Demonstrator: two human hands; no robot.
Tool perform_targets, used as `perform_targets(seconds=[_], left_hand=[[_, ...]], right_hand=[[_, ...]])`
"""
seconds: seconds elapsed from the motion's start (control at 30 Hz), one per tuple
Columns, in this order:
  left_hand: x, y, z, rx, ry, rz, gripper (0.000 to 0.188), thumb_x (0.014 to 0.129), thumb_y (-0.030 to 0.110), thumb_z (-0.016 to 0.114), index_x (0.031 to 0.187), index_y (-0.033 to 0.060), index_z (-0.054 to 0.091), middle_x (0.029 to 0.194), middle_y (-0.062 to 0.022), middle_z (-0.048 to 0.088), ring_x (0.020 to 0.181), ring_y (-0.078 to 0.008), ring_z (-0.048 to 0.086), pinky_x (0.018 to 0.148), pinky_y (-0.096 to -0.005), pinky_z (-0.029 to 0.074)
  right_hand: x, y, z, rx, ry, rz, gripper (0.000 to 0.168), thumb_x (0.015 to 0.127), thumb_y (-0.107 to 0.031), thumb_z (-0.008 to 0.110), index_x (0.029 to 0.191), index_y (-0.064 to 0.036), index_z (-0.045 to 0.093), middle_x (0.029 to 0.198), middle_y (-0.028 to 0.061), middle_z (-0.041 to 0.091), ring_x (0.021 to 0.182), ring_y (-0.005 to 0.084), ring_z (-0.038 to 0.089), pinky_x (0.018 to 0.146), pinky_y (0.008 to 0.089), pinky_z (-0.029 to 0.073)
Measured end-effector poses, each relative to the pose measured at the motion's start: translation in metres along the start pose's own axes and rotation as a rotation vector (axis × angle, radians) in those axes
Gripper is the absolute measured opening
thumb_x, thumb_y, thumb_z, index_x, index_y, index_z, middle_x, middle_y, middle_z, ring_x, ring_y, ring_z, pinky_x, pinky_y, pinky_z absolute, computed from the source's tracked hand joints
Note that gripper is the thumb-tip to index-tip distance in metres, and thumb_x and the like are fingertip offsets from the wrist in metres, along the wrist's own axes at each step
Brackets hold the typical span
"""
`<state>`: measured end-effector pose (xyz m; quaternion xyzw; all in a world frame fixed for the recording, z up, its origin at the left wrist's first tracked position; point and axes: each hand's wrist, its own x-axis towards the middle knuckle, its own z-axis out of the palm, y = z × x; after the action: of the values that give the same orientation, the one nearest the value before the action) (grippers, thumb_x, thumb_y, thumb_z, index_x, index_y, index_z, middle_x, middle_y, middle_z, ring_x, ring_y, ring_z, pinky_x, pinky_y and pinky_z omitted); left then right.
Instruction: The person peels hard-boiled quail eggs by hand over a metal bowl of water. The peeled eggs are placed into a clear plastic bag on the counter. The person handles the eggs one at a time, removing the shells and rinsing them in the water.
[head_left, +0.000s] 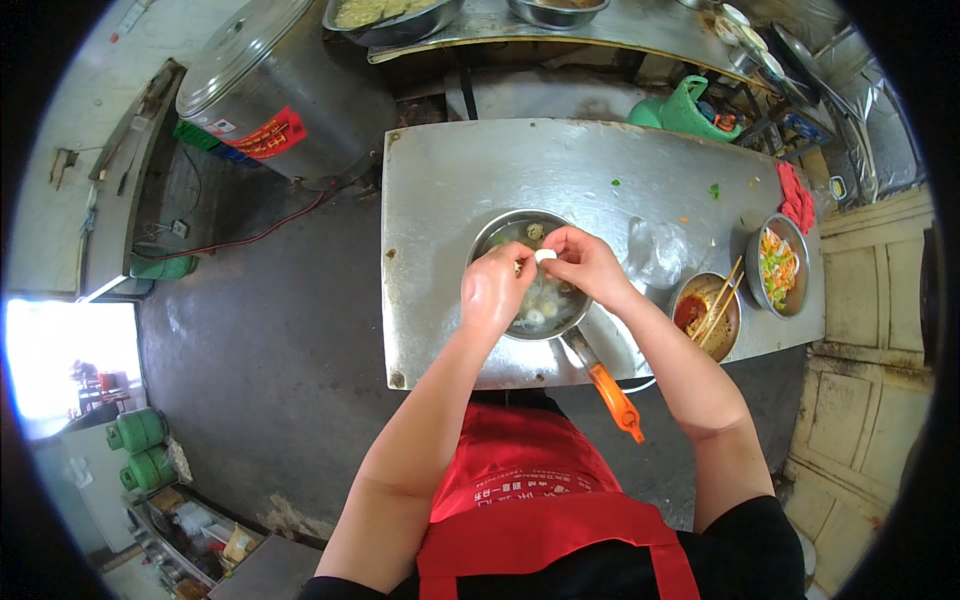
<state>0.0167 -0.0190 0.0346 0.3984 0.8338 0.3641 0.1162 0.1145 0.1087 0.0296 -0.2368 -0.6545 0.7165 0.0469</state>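
Over a metal saucepan of cloudy water, both my hands hold one small white peeled egg, likely a quail egg. My right hand pinches it between thumb and fingers. My left hand grips its left side with the fingertips; a speckled bit, perhaps shell, shows beneath them. A speckled quail egg lies in the pan near the far rim. Peeled eggs sit in the water at the near side. The pan's orange handle points towards me, past the table edge.
On the steel table are a crumpled plastic bag, a bowl with red sauce and chopsticks, a bowl of shredded vegetables and a red cloth. Behind stand a large steel drum and a green gas cylinder.
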Motion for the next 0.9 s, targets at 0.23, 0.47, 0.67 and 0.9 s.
perform_targets(seconds=[0.23,0.47,0.67,0.9], left_hand=[[0.003,-0.004,0.006,-0.446,-0.027,-0.299,0.011,0.075,0.010,0.058,0.084,0.0025,0.060,0.069,-0.0095,0.060,0.059,-0.0154,0.057,0.056,-0.0278,0.046],[-0.004,-0.007,0.004,0.154,-0.239,-0.016,0.027,0.074,0.008,0.056,0.100,0.0006,0.055,0.096,-0.0109,0.058,0.086,-0.0196,0.056,0.074,-0.0332,0.044],[-0.028,-0.038,0.036,0.561,-0.222,0.400,0.026,0.079,0.010,0.043,0.099,0.0041,0.058,0.101,-0.0084,0.054,0.101,-0.0225,0.048,0.095,-0.0368,0.031],[-0.008,0.015,-0.032,0.358,-0.260,0.243,0.015,0.075,0.018,0.058,0.068,0.0057,0.060,0.083,-0.0072,0.053,0.087,-0.0221,0.050,0.084,-0.0355,0.036]], right_hand=[[-0.005,-0.009,0.002,0.243,-0.013,0.158,0.021,0.078,-0.007,0.058,0.097,-0.003,0.051,0.088,0.0040,0.057,0.077,0.0114,0.057,0.066,0.0228,0.045],[-0.002,0.009,-0.004,-0.157,0.002,0.077,0.021,0.076,-0.010,0.058,0.096,-0.005,0.052,0.090,0.0072,0.057,0.074,0.0177,0.058,0.064,0.0277,0.046],[-0.004,0.018,0.009,-1.086,-0.001,-0.188,0.017,0.072,-0.012,0.056,0.088,-0.007,0.056,0.088,0.0103,0.053,0.075,0.0273,0.057,0.064,0.0376,0.047],[-0.003,-0.017,-0.002,-1.173,-0.027,-0.118,0.011,0.077,-0.016,0.055,0.080,-0.007,0.060,0.087,0.0069,0.055,0.078,0.0260,0.057,0.067,0.0360,0.046]])
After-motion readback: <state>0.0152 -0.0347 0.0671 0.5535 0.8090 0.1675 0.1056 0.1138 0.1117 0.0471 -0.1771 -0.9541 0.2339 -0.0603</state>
